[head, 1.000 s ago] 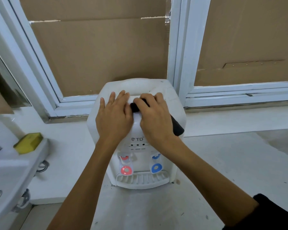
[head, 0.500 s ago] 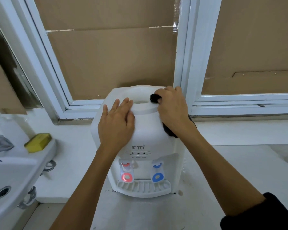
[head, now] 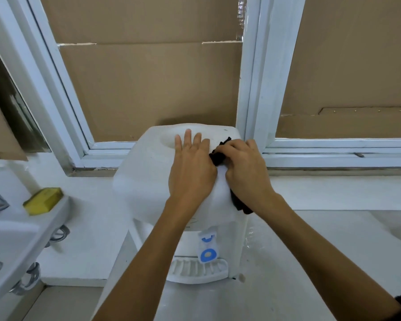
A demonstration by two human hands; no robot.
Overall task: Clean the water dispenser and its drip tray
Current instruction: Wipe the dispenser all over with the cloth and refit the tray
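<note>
The water dispenser [head: 146, 181] is a white tabletop unit standing upright on a pale counter [head: 310, 262], its back close to a white window frame [head: 259, 89]. Its long axis is vertical; the tap side faces the viewer. The round well in its top, as far as visible, holds nothing. At the base, the slotted drip tray [head: 195, 271] projects toward the viewer; no contents are discernible in it. A blue tap lever [head: 207, 247] sits directly above the tray; the person's left forearm covers the area beside it.

The left hand [head: 190, 172] lies flat on the dispenser's top, fingers straight and together, tips reaching the rim of the well. The right hand [head: 243, 167] is curled around a black cloth [head: 218, 157], pressing it against the top right edge; a cloth end hangs below the wrist.

To the left, a white sink [head: 12, 246] carries a yellow sponge [head: 43, 200] on its rim. Brown cardboard [head: 148, 89] covers the window panes.
</note>
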